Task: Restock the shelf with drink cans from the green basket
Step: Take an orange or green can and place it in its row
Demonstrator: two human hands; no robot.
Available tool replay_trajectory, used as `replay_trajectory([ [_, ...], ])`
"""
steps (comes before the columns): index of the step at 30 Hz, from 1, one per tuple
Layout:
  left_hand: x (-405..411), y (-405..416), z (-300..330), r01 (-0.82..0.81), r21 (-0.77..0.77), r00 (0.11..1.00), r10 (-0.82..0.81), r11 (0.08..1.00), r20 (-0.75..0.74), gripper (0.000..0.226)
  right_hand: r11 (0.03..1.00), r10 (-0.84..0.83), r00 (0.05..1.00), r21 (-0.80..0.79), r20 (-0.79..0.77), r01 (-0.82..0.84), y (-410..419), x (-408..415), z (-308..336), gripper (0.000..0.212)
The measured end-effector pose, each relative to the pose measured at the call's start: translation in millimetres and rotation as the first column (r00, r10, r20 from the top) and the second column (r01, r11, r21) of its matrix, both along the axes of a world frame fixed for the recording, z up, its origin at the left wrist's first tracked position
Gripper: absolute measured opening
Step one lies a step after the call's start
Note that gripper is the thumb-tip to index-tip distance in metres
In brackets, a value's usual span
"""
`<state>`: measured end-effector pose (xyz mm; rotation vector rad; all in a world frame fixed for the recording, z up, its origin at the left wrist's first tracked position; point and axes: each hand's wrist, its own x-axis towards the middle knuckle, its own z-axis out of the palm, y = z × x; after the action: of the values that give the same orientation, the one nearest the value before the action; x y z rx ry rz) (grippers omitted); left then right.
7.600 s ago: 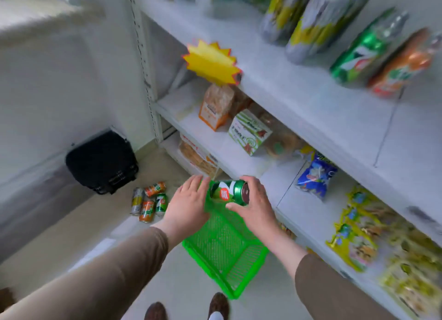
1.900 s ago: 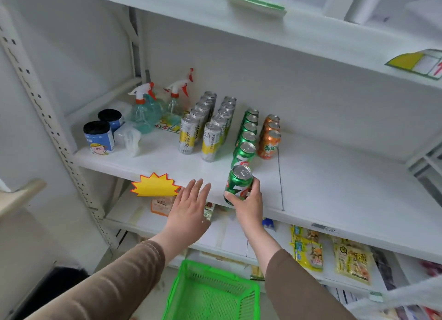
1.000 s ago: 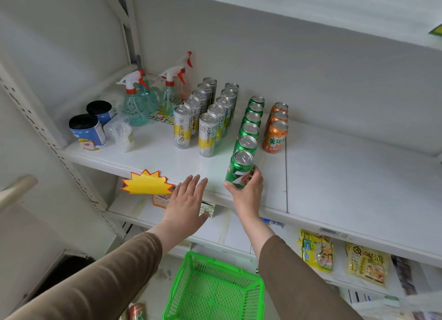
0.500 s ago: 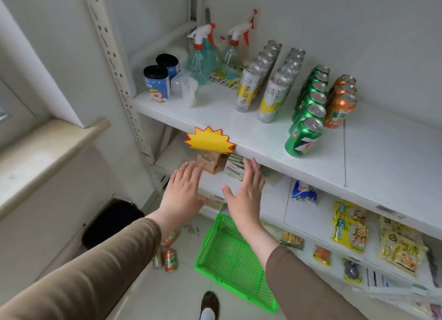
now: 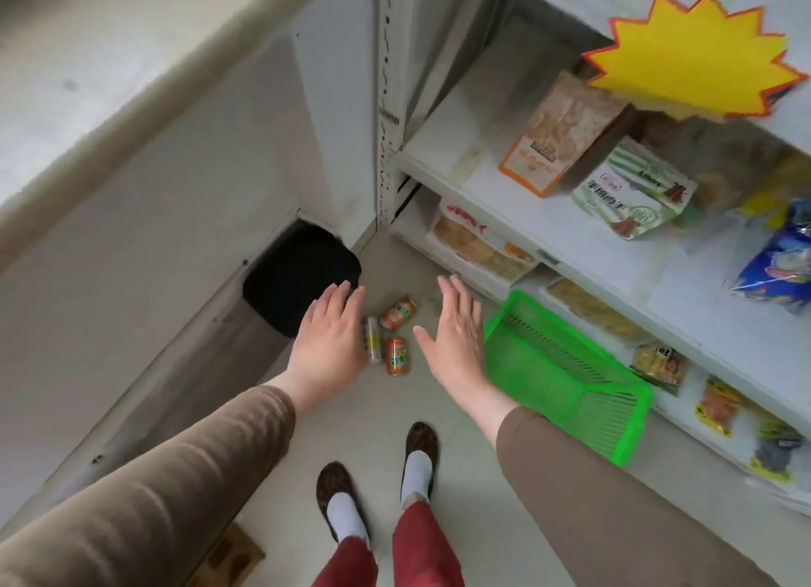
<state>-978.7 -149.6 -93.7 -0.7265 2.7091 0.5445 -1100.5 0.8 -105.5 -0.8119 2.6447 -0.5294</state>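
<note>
Drink cans [image 5: 395, 336] lie on floor beside green basket [image 5: 566, 376]; left hand [image 5: 329, 341], right hand [image 5: 456, 336] fingers straight, released.

Left hand [image 5: 327, 338] half-hides the slim can [image 5: 374, 345].

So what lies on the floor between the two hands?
In the head view, three cans on the floor: two orange cans and a pale one partly hidden by the left hand. The right hand is empty.
</note>
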Motion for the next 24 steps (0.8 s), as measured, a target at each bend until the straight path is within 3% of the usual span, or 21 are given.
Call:
replay_trajectory([
  [6, 2.5, 3.1, -139.8, -0.062, 0.068, 0.996, 0.057, 0.996, 0.068, 0.1, 0.994, -0.004, 0.988, 0.104, 0.157, -0.012, -2.1, 6.0, -151.5, 0.077],
  [14, 4.8, 25.4, -324.9, -0.044, 0.104, 0.981, 0.023, 0.994, 0.192, 0.1, 0.968, -0.191, 0.911, 0.226, 0.367, 0.112, 2.1, 9.7, -355.0, 0.075],
  [22, 14.9, 41.7, -431.9, -0.084, 0.137, 0.984, 0.061, 0.987, 0.169, 0.098, 0.916, -0.373, 0.78, 0.331, 0.502, 0.224, -5.1, 20.1, -490.9, 0.09],
  [24, 20.3, 43.1, -447.2, -0.095, 0.147, 0.984, 0.07, 0.984, 0.165, 0.097, 0.907, -0.403, 0.752, 0.34, 0.522, 0.25, -6.8, 24.0, -512.3, 0.086],
])
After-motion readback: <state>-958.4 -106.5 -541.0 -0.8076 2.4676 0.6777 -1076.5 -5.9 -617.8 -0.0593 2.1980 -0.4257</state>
